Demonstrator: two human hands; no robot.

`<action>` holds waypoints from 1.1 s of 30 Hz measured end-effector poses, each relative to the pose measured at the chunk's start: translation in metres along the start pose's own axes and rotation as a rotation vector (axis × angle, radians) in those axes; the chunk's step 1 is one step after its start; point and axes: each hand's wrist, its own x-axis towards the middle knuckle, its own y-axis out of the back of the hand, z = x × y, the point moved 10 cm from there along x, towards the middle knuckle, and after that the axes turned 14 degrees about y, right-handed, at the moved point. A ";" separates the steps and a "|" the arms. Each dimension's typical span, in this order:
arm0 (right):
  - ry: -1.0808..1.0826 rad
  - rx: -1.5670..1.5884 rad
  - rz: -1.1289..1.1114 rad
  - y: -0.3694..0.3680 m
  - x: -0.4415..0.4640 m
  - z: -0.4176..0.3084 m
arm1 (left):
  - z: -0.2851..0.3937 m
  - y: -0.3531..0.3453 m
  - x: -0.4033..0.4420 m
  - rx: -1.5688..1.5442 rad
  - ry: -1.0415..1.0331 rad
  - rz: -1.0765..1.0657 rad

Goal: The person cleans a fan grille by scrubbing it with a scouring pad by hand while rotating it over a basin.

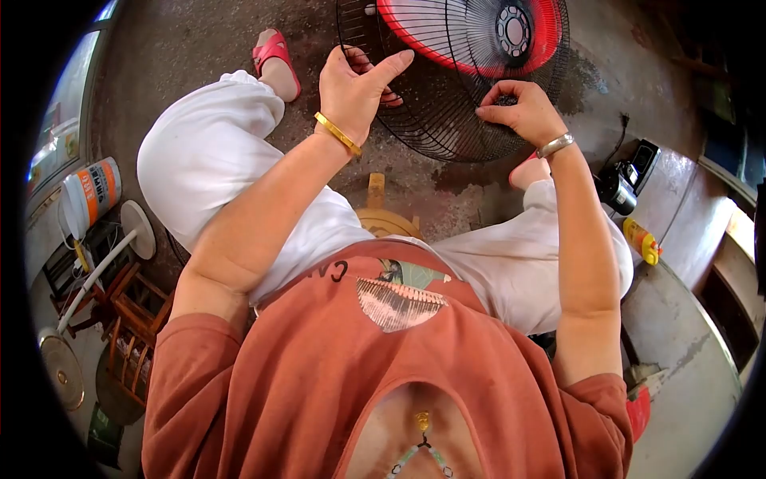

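Rust-coloured and printed, a shirt (279, 383) is nearest the camera, above white trousers (199, 160) on 2 spread legs. Between the knees and past them, over the floor (191, 48), is a fan cage (451, 124) of black wire, its far part cut off by the view; a red ring (423, 36) shows within it. The left hand (351, 89), above a gold bangle (337, 134), is half closed at the cage's left rim, fingers curled and thumb spread; whether it grips the wire cannot be told. On the cage's near right side, the right hand (527, 110) brings thumb and forefinger together at the wires; any wire between them cannot be made out. Near the floor's left edge is a white bucket (100, 191) with an orange label.
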 end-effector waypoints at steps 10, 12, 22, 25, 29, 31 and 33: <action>0.281 -0.401 0.384 0.017 -0.021 -0.068 | 0.002 -0.001 0.006 -0.062 -0.006 -0.016; 0.284 -0.404 0.412 0.017 -0.022 -0.069 | 0.002 -0.002 0.005 -0.073 0.004 -0.017; 0.125 -0.480 0.403 0.016 -0.021 -0.063 | 0.001 -0.005 0.001 -0.068 -0.017 -0.007; 0.090 -0.498 0.396 0.014 -0.019 -0.064 | -0.001 -0.003 0.002 -0.101 -0.001 -0.010; 0.132 -0.534 0.368 0.012 -0.015 -0.063 | -0.004 -0.003 0.005 -0.128 0.024 -0.013; 0.164 -0.495 0.357 0.013 -0.015 -0.062 | -0.003 -0.003 0.005 -0.132 0.021 -0.017; 0.152 -0.429 0.348 0.017 -0.016 -0.058 | -0.001 -0.004 0.005 -0.136 0.025 -0.020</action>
